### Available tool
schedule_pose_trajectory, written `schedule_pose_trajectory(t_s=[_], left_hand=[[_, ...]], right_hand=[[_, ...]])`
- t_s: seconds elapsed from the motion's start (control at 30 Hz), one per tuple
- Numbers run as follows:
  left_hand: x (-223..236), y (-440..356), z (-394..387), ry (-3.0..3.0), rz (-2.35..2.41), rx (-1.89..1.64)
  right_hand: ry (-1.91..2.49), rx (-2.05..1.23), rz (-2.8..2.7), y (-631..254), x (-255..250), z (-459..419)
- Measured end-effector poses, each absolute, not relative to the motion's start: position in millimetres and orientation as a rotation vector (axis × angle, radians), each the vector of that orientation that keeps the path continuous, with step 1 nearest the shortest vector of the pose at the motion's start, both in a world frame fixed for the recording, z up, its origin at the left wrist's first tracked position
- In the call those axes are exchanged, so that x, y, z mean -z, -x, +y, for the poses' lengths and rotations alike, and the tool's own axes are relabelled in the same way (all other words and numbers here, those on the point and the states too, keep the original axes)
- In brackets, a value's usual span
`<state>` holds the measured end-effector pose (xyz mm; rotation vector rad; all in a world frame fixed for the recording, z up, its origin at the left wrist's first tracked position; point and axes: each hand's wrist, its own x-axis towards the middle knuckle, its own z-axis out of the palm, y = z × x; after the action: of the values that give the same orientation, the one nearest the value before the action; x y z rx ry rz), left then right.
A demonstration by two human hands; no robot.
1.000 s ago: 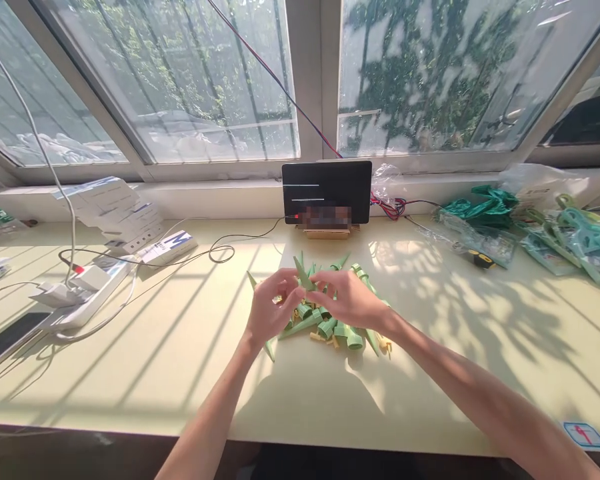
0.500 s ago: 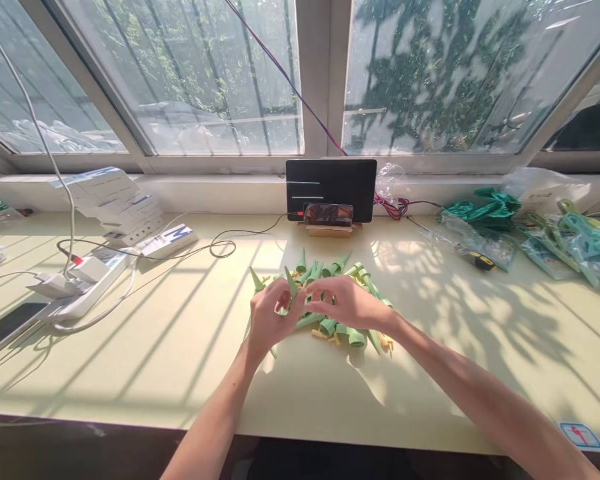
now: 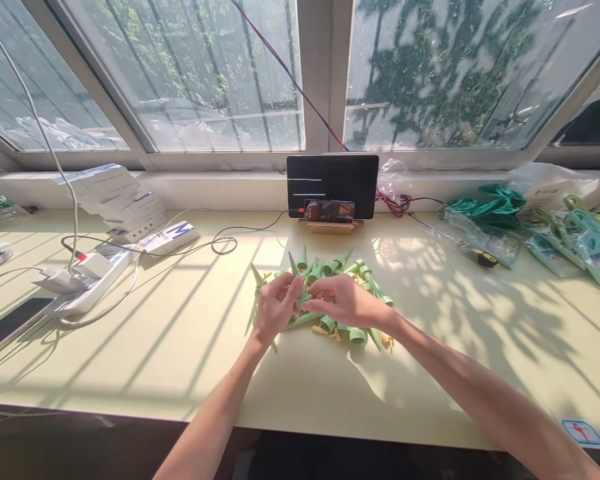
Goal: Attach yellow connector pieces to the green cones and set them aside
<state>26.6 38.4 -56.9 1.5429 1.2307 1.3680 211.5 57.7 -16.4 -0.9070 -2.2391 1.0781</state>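
Observation:
My left hand (image 3: 276, 308) is closed with thumb and fingers around a green cone-shaped plastic piece (image 3: 293, 264), whose tip points up and away. Fingertips of my right hand (image 3: 347, 300) meet the left hand, with thumb and forefinger about a green plastic piece (image 3: 304, 294). The fingers partly hide it, so I cannot tell whether it joins the cone. Beneath and around both hands lies a pile of green cones, a short green tube (image 3: 357, 335) among them, and small yellow pieces (image 3: 324, 331).
A tablet (image 3: 333, 177) stands by the window with a phone (image 3: 329, 211) on a cardboard stand before it. On the left are white boxes (image 3: 113, 200) and a power strip (image 3: 97, 287) with cables. A yellow-black cutter (image 3: 485, 258) and bagged green parts (image 3: 597, 243) lie right.
My left hand has turned slightly, and its thumb now lies across the green cone's base. The right fingertips stay close against it. The view has shifted a little.

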Motion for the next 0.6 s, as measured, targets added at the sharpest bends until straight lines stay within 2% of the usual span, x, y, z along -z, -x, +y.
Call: schedule_pose_trajectory(t_s=[0.43,0.6], left_hand=[[53.4,-36.6,34.3,-1.496,1.334,-1.420],[55.8,-34.3,34.5,-1.391,1.404,-1.535]], right_hand=[[0.914,-1.105,-2.252,-212.8,16.1,61.0],[0.933,-0.908,-2.300,-218.6,12.2,65.8]])
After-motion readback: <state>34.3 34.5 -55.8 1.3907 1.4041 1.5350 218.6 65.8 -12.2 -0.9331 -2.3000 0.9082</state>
